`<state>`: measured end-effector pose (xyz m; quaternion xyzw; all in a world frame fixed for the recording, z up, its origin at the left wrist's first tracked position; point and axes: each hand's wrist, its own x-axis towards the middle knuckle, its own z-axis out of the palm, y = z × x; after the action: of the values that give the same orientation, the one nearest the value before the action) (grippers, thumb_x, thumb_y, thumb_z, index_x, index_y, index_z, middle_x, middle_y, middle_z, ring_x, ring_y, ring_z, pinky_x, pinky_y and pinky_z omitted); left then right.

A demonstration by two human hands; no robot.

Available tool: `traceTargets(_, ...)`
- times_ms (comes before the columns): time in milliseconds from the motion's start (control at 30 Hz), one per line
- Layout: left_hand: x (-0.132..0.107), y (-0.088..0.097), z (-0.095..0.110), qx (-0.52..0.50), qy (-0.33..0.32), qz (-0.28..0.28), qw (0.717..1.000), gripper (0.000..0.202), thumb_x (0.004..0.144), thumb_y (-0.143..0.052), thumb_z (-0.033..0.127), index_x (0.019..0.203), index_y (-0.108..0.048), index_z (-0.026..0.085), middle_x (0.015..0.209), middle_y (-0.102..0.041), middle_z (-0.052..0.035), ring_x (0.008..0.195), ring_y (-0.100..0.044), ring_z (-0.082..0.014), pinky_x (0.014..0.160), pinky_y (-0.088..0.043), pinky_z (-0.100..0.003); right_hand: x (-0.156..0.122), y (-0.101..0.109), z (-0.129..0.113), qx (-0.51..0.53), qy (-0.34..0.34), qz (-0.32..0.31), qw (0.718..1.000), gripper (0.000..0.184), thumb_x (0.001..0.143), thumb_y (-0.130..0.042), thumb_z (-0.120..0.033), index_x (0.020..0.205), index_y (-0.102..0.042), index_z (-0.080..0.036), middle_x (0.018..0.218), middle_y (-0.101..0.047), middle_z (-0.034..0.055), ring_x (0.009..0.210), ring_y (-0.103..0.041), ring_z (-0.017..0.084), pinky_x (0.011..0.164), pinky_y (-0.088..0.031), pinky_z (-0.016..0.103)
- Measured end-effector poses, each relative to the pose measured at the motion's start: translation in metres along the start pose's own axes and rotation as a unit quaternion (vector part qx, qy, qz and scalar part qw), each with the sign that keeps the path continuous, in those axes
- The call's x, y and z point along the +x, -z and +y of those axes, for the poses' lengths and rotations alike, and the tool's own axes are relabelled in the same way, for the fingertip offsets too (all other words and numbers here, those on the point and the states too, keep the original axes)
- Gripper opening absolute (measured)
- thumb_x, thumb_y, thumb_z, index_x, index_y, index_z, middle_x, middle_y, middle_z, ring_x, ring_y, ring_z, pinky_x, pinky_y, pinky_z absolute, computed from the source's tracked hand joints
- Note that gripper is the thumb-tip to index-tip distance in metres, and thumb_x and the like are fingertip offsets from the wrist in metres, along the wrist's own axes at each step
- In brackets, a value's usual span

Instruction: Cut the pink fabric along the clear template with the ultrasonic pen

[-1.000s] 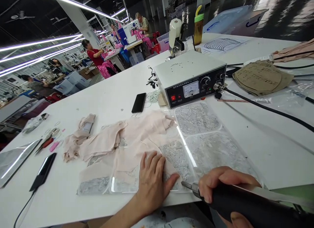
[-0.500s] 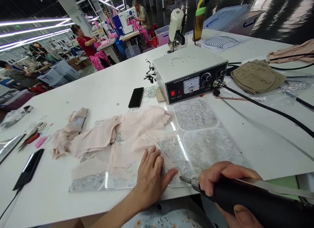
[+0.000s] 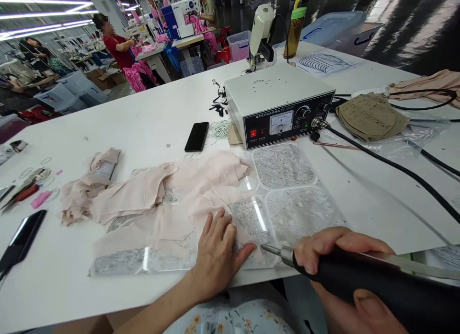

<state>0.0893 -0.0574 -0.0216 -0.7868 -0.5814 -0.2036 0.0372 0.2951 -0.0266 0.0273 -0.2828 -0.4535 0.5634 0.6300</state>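
Note:
My left hand [image 3: 216,250] lies with its fingers spread on a thin pale pink cloth piece [image 3: 243,232], thumb pointing right near the cloth's tip. The cloth rests on a clear, scratched plastic sheet [image 3: 305,209]. Wrapped in my right hand [image 3: 332,257] is a black ultrasonic welder handpiece [image 3: 373,281] with a narrow metal tip. That tip sits just right of my left thumb, by the cloth's pointed end; whether it touches the cloth I cannot tell. More pale pink cloth pieces [image 3: 132,192] overlap on the sheet to the left.
Behind the sheet stands the welder's control box [image 3: 280,104], its black cable [image 3: 388,161] running to the right. A phone [image 3: 197,136], a bottle [image 3: 295,32], brown pattern pieces [image 3: 372,114] and a second black device [image 3: 23,240] lie around. Co-workers sit at sewing machines beyond.
The view has shifted a little, so the items on the left sit farther left. Both hands keep nearly the same pose, with the handpiece tip still beside my left thumb.

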Motion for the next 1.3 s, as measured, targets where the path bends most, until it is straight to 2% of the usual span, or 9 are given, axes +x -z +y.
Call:
traceTargets(100, -0.001, -0.001, 0.0, -0.001, 0.002, 0.005, 1.0, 0.027, 0.088, -0.065, 0.039, 0.093, -0.05, 0.017, 0.109, -0.063, -0.015, 0.12, -0.056, -0.0376, 0.096, -0.049, -0.06, 0.007, -0.006, 0.009, 0.022, 0.028, 0.032, 0.999, 0.018, 0.079, -0.063, -0.036, 0.094, -0.06, -0.027, 0.079, -0.055, 0.0016, 0.058, -0.056, 0.014, 0.055, -0.054, 0.037)
traceTargets(300, 0.0, -0.001, 0.001, 0.001, -0.001, 0.012, 1.0, 0.028, 0.088, -0.066, 0.04, 0.094, -0.052, 0.016, 0.109, -0.064, -0.0157, 0.119, -0.057, -0.037, 0.097, -0.049, -0.059, 0.012, -0.017, 0.026, 0.052, 0.049, 0.005, 0.997, 0.016, 0.081, -0.061, -0.032, 0.094, -0.059, -0.023, 0.082, -0.055, 0.0011, 0.058, -0.056, 0.012, 0.054, -0.053, 0.034)
traceTargets(633, 0.001, -0.001, 0.003, -0.01, -0.003, 0.017, 1.0, 0.029, 0.086, -0.068, 0.036, 0.093, -0.051, 0.014, 0.109, -0.064, -0.0184, 0.117, -0.057, -0.0395, 0.094, -0.05, -0.06, 0.013, -0.02, 0.032, 0.045, 0.048, 0.01, 0.998, 0.016, 0.081, -0.06, -0.031, 0.095, -0.059, -0.023, 0.083, -0.054, 0.0011, 0.057, -0.055, 0.012, 0.054, -0.051, 0.035)
traceTargets(833, 0.0, -0.002, 0.002, -0.005, -0.008, 0.019, 1.0, 0.028, 0.087, -0.066, 0.038, 0.092, -0.052, 0.015, 0.107, -0.064, -0.0172, 0.117, -0.057, -0.0392, 0.093, -0.049, -0.061, 0.012, -0.019, 0.026, 0.018, 0.036, 0.026, 0.999, 0.016, 0.081, -0.06, -0.036, 0.093, -0.058, -0.025, 0.081, -0.051, 0.0006, 0.056, -0.053, 0.013, 0.055, -0.05, 0.036)
traceTargets(1033, -0.001, -0.003, 0.003, -0.003, -0.002, 0.021, 1.0, 0.03, 0.084, -0.07, 0.036, 0.091, -0.051, 0.014, 0.107, -0.065, -0.0161, 0.116, -0.058, -0.0406, 0.093, -0.05, -0.061, 0.014, -0.019, 0.029, 0.027, 0.063, 0.005, 0.998, 0.014, 0.082, -0.059, -0.03, 0.093, -0.06, -0.022, 0.08, -0.053, 0.002, 0.054, -0.053, 0.013, 0.051, -0.049, 0.037)
traceTargets(1300, -0.001, -0.002, 0.004, -0.003, -0.005, 0.022, 1.0, 0.035, 0.079, -0.076, 0.036, 0.09, -0.051, 0.013, 0.106, -0.064, -0.0166, 0.115, -0.058, -0.0423, 0.092, -0.051, -0.062, 0.014, -0.02, 0.032, 0.035, 0.057, 0.005, 0.998, 0.015, 0.081, -0.06, -0.031, 0.093, -0.06, -0.021, 0.081, -0.054, 0.0013, 0.055, -0.054, 0.013, 0.051, -0.049, 0.036)
